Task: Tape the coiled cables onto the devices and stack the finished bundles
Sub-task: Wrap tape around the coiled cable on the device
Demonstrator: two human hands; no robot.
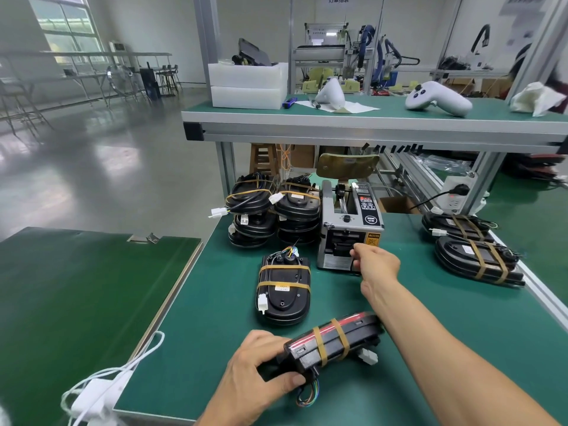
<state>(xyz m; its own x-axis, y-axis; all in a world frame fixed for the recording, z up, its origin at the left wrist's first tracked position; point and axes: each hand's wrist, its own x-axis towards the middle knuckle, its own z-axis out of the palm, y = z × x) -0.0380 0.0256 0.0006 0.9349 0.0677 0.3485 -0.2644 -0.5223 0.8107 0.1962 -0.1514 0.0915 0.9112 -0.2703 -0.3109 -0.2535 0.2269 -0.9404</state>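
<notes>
My left hand [261, 368] grips a black device with a red strip [333, 341], tilted on its edge near the table's front; two tan tape bands wrap it and coloured wires hang from its end. My right hand [375, 264] reaches to the mouth of the grey tape dispenser [350, 222], fingers pinched at the outlet; whether tape is between them I cannot tell. A taped black device [284, 290] lies flat in the middle of the green mat. Two stacks of taped bundles [273, 210] stand left of the dispenser.
Two more taped devices [473, 250] lie at the right by the table's edge [541, 290]. A white cable and adapter [101, 392] hang off the front left corner. A raised shelf [368, 121] carries white controllers and foam boxes behind.
</notes>
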